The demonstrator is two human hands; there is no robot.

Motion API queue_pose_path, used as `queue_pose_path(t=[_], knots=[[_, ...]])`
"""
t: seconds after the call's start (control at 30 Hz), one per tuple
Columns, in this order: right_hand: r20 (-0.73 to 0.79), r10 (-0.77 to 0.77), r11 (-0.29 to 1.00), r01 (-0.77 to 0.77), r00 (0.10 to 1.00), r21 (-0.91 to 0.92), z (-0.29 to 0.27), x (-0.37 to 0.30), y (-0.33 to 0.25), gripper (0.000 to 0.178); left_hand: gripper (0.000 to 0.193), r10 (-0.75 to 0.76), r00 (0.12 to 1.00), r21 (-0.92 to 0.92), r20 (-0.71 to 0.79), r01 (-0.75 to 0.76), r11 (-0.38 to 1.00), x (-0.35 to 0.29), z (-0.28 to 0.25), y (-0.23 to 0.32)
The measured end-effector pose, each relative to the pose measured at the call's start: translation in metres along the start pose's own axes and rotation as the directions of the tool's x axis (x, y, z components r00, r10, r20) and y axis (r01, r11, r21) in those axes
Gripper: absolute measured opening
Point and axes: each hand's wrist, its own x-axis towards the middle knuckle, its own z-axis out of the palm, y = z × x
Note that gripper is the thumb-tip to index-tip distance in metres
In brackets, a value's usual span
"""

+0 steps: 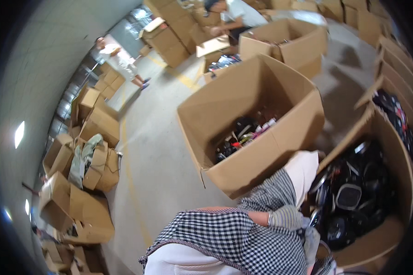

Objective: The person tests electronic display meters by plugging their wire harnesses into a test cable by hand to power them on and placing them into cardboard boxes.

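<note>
My left hand, in a striped knit glove with a band at the wrist, is held in front of my body. Its fingers look curled, and what they hold, if anything, does not show. Right beside it is my right hand, in a pale glove and partly blurred, so its fingers cannot be made out. Both hands are by the near rim of a large cardboard box. Inside that box lies a heap of glossy black items, some with rounded square faces. A black-and-white checked cloth covers my arm and front.
Ahead stands a big open carton with mixed small items at its bottom. Behind are another carton and a crouching person. Another person stands farther left. Opened boxes line the left side; yellow lines mark the floor.
</note>
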Motion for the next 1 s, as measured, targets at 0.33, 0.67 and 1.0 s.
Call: queue_pose_path(t=[0.33, 0.67, 1.0], knots=[[0.16, -0.092, 0.961, 0.13, 0.983, -0.243, 0.004, 0.029, -0.003, 0.036, 0.038, -0.222, 0.881, -0.245, 0.418, 0.344, 0.906, -0.015, -0.035, -0.018], [-0.001, -0.332, 0.925, 0.326, 0.943, -0.196, -0.034, 0.038, 0.007, 0.019, 0.041, -0.326, 0.902, -0.281, 0.284, 0.404, 0.871, -0.006, -0.015, -0.017], [-0.261, -0.107, 0.92, 0.195, 0.96, 0.341, -0.085, 0.221, 0.021, 0.044, 0.039, -0.24, 0.855, -0.733, 0.46, 0.518, 0.441, -0.011, -0.023, -0.046]])
